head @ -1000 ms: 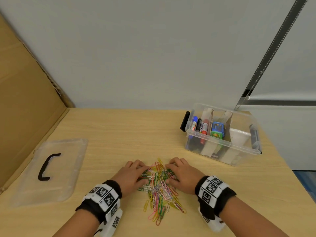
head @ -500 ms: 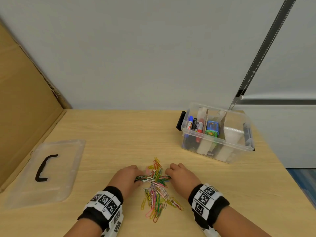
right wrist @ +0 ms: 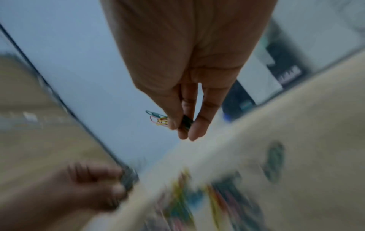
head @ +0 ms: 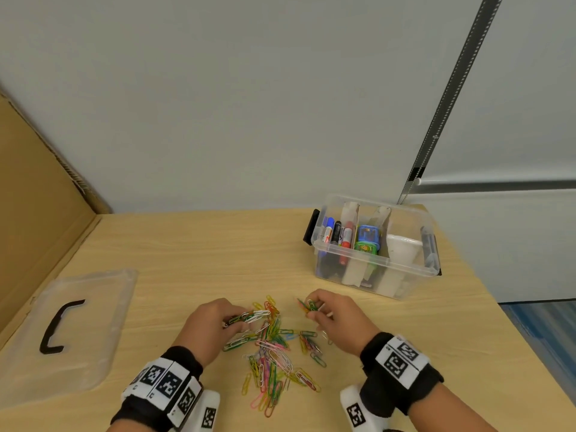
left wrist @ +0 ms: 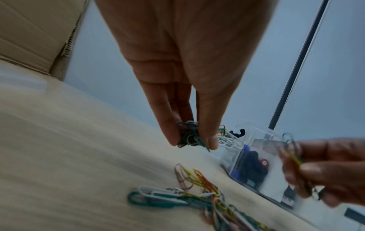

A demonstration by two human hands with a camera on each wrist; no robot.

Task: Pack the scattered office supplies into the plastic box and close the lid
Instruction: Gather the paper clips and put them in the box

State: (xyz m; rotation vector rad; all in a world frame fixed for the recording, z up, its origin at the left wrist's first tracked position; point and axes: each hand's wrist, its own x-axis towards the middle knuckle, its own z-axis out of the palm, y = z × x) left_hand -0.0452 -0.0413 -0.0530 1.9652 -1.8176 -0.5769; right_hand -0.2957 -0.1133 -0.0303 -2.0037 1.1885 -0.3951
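Where the wooden table (head: 193, 251) lies nearest the person, a loose pile of coloured paper clips (head: 274, 353) is spread between the two wrists, green, pink, yellow, white and red all tangled. Left hand (head: 212, 322): raised just above the pile's left edge, thumb and fingers (left wrist: 168, 125) pinched on a small bunch of clips (left wrist: 191, 136), mostly green and white, with a few ends sticking out to the right. Right hand (head: 336, 319): lifted at the pile's right edge, thumb and fingertips (right wrist: 199, 125) closed round a second bunch (right wrist: 160, 119), teal, pink and yellow loops showing beyond the thumb; that view is blurred. Plastic box (head: 374, 266): clear, open-topped, standing on the table beyond the right hand and well apart from the pile, near the far right corner. Contents by compartment, cardboard dividers between them: markers (head: 338, 235) upright at the left; a blue and green item (head: 367, 241) in the middle, too small to identify; a white item (head: 402, 247) at the right. Lid (head: 68, 335): clear, with a black handle (head: 56, 325), lying flat on the table at far left, well apart from the box. Cardboard sheet (head: 34, 207): propped along the left edge of the table. Wall (head: 249, 104): pale grey, behind the table.
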